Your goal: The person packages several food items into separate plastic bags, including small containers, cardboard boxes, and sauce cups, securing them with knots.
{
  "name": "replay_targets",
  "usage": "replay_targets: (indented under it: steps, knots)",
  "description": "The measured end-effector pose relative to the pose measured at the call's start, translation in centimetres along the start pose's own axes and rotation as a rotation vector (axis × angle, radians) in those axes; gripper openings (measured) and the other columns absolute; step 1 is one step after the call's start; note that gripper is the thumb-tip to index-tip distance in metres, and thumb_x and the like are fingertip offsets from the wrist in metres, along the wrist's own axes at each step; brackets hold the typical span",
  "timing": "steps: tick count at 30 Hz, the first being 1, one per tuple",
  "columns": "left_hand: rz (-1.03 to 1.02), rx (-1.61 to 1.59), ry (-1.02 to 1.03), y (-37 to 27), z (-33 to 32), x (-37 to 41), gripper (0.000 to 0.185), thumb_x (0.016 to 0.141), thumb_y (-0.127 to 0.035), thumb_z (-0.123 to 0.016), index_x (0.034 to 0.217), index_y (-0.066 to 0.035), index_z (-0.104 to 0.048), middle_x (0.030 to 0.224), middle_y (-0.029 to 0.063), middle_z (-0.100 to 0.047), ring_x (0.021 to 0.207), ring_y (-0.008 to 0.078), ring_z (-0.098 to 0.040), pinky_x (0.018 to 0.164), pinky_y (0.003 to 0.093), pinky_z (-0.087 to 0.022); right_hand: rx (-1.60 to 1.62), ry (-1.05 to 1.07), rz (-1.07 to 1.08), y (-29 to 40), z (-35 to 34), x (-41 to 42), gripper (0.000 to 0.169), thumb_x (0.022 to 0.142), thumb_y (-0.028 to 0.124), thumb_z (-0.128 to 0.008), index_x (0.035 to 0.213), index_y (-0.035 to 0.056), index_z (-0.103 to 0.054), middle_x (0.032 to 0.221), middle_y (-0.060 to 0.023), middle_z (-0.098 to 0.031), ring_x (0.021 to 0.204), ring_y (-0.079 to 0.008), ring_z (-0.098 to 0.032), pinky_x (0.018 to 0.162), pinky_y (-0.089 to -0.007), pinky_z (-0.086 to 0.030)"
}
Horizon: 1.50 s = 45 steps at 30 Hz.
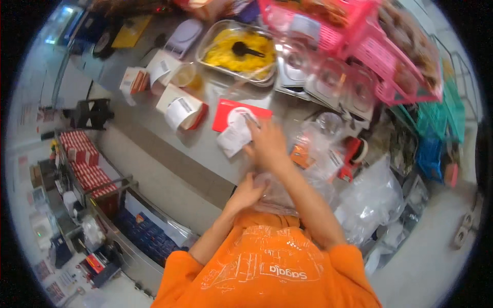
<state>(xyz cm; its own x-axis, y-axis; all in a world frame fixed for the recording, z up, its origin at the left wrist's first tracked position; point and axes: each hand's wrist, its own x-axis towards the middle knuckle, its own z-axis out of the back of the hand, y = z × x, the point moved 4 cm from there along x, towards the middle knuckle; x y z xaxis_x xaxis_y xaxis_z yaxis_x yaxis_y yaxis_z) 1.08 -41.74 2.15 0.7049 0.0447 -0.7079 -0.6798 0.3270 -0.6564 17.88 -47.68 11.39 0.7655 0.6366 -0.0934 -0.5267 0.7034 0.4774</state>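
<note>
My left hand (246, 192) is low in front of my orange shirt, its thumb and fingers on a clear plastic bag (275, 194). My right hand (267, 144) reaches over the table to a red box (227, 115) with a white round print. A white paper slip (233, 138) bearing print lies against the box's near side. The right fingertips are over the edge of the slip and box; blur hides whether they grip it. Left of it stands a cream and red carton (179, 104) with a curled slip on it.
A foil-lined tray of yellow food (231, 54) holds a black scoop. Clear-lidded boxes (331, 79) and pink baskets (396, 65) stand at the back right. A red tape dispenser (350, 159) and a plastic bag bundle (371, 196) are at right. A kitchen scale (185, 36) stands farther back.
</note>
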Motion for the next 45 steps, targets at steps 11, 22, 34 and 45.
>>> replay_targets:
  steps: [11,22,34,45]
  knots:
    - [-0.128,-0.243,-0.574,-2.6,10.8,6.8,0.069,0.086,-0.024,-0.065,0.136,0.009,-0.03,0.118,0.0328,-0.055,0.11,0.0443,-0.055,0.093,0.0448,-0.044,0.835,0.243,-0.51,-5.4,-9.1,6.6,0.075,0.073,0.039,-0.079,0.121,-0.0072,-0.046,0.1,-0.0204,-0.066,0.093,-0.0219,-0.064,0.081,-0.035,-0.051]
    - [-0.34,-0.732,0.047,-9.0,10.7,-1.5,0.059,0.091,-0.031,-0.06,0.132,0.005,-0.038,0.12,0.0123,-0.054,0.11,0.0166,-0.05,0.097,0.0326,-0.04,1.738,-0.027,-0.605,-2.1,0.1,-2.6,0.049,0.078,0.021,-0.068,0.118,-0.0016,-0.05,0.104,-0.0124,-0.065,0.085,-0.0148,-0.065,0.076,-0.0303,-0.055]
    - [-0.66,0.555,-0.111,-10.0,2.0,-1.8,0.076,0.089,-0.05,-0.056,0.142,0.0,-0.031,0.131,0.0245,-0.045,0.119,0.0407,-0.045,0.103,0.0482,-0.033,1.037,-0.435,-0.408,-7.7,12.0,-23.8,0.082,0.066,0.016,-0.078,0.136,0.0045,-0.038,0.126,-0.0147,-0.055,0.11,-0.0266,-0.059,0.09,-0.0393,-0.052]
    - [-0.034,-0.444,0.215,-3.0,4.4,2.3,0.028,0.095,-0.027,-0.055,0.102,-0.002,-0.067,0.09,0.0042,-0.068,0.081,0.0085,-0.058,0.072,0.0264,-0.048,0.428,0.695,0.027,-4.8,-5.4,-10.0,0.061,0.08,0.038,-0.07,0.128,0.0074,-0.048,0.108,-0.0181,-0.064,0.102,-0.0355,-0.061,0.086,-0.0434,-0.049]
